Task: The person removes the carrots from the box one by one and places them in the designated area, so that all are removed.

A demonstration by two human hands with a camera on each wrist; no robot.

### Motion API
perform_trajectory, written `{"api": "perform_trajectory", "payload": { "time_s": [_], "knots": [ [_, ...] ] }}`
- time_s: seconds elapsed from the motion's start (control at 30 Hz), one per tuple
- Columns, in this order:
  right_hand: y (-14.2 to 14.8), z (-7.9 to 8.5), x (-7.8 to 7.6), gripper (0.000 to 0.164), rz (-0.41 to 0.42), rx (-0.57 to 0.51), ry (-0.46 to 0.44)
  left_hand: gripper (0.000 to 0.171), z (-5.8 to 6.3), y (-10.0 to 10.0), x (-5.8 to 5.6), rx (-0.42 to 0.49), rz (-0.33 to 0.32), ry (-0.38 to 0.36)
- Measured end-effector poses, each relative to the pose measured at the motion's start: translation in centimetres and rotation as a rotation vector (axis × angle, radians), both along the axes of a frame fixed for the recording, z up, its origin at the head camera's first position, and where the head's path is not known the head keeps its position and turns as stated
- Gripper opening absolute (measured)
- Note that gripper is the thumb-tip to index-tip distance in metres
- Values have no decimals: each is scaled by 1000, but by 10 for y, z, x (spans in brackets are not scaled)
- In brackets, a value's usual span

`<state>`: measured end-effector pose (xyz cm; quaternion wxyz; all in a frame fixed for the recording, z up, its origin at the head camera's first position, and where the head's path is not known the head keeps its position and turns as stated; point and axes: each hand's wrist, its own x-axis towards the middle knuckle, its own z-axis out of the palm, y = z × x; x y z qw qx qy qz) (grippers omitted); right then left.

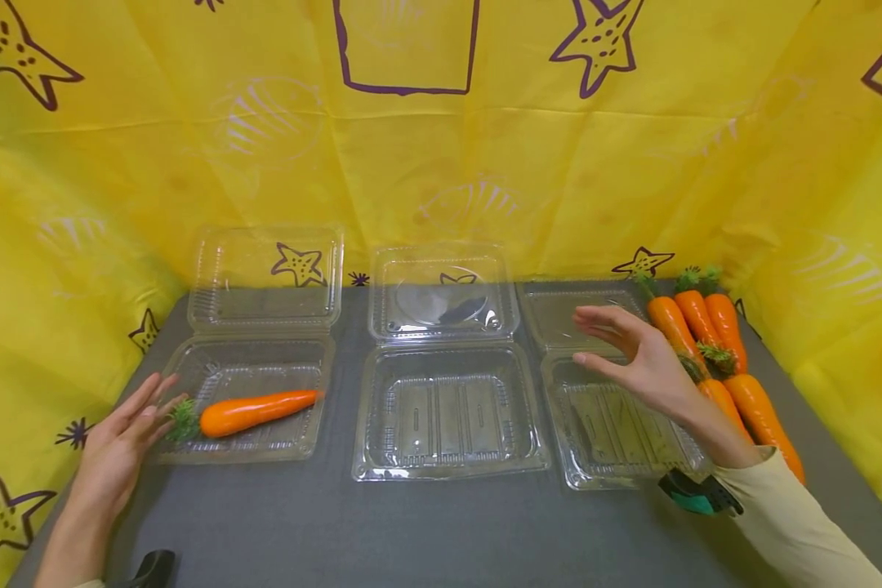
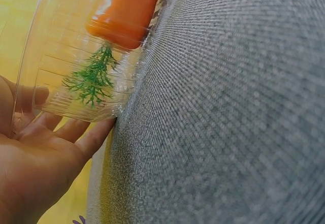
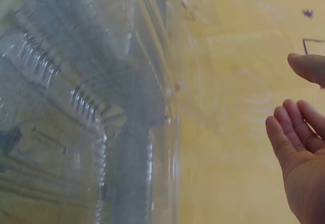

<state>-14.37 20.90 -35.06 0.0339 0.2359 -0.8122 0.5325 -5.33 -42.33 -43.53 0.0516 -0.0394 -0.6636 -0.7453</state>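
Observation:
An orange carrot (image 1: pixel 257 412) with green leaves (image 1: pixel 184 420) lies in the base of the left clear plastic clamshell box (image 1: pixel 294 447), whose lid stands raised behind it. My left hand (image 1: pixel 113 445) is at that box's left side, fingers extended. In the left wrist view the fingers of the left hand (image 2: pixel 45 168) reach the box's end wall (image 2: pixel 56 69), beside the leaves. Over the right clamshell box (image 1: pixel 595 445) hovers my right hand (image 1: pixel 650 367), thumb and fingers apart, holding nothing. The right wrist view shows the right hand (image 3: pixel 304 168) with its fingers loosely bent.
A middle clamshell box (image 1: pixel 452 469) with its lid (image 1: pixel 441 327) up holds nothing. Several carrots (image 1: pixel 764 420) lie heaped at the right, partly behind the right forearm. Yellow patterned cloth (image 1: pixel 426 155) surrounds the grey table (image 1: pixel 412 531) at the back and sides.

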Motion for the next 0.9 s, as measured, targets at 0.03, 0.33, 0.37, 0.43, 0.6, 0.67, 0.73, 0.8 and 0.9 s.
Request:
{"api": "perform_trajectory", "payload": {
  "time_s": [0.03, 0.33, 0.37, 0.43, 0.6, 0.67, 0.73, 0.8, 0.9],
  "knots": [
    [-2, 0, -1, 53, 11, 5, 5, 54, 0, 0, 0, 5, -1, 3],
    [-23, 7, -9, 52, 87, 53, 25, 55, 0, 0, 0, -33, 39, -40],
    [-26, 7, -10, 53, 92, 54, 26, 55, 0, 1, 0, -35, 41, -43],
    [-30, 8, -12, 54, 102, 52, 25, 56, 0, 1, 0, -38, 40, -48],
    [-43, 9, -17, 56, 133, 25, 28, 54, 0, 2, -1, -5, 15, -18],
    [-49, 10, -19, 55, 139, 19, 28, 54, 0, 2, -1, 5, 3, -3],
    [-55, 12, -20, 54, 148, 16, 26, 53, 0, 2, -1, 16, -5, 11],
    [-62, 14, -22, 52, 156, 15, 21, 53, 0, 2, -1, 22, -9, 18],
    [-73, 14, -24, 51, 187, 4, 11, 53, 0, 2, 0, 28, -12, 24]
  ]
}}
